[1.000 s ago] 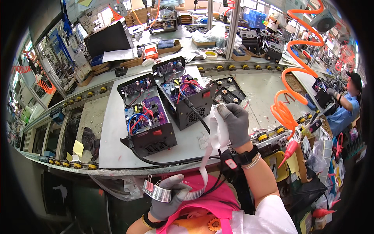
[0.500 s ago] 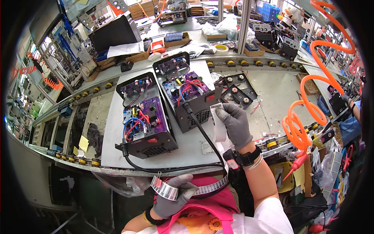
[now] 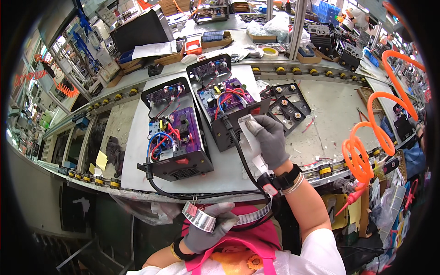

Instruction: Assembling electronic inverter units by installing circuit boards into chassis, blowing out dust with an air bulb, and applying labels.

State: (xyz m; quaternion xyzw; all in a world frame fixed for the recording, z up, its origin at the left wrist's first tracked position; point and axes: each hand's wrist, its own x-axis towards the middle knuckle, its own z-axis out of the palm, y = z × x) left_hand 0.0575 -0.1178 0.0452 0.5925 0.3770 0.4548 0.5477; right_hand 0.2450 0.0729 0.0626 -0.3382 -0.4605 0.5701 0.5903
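My right hand (image 3: 271,143), in a grey glove, pinches the end of a white label strip (image 3: 246,128) between thumb and fingers. That end is in front of the black front panel of the right-hand open device (image 3: 224,98); whether it touches the panel I cannot tell. Low near my body, my left hand (image 3: 211,229), also gloved, is closed on a curled part of the label strip (image 3: 199,219) with a metal binder clip on it. To the left stands a second open device (image 3: 183,126) with a purple circuit board. Black power cables (image 3: 239,153) run from both front panels.
Black brackets with round terminals (image 3: 286,107) lie right of the devices. Roller rails (image 3: 314,72) edge the bench. An orange coiled hose (image 3: 357,158) hangs at the right. Yellow paper slips (image 3: 101,160) lie at the left. Another person (image 3: 355,18) is far back right.
My right hand has moved left relative to the devices, bringing the strip's end in front of the right-hand panel. My left hand keeps its hold. The whole view has shifted slightly.
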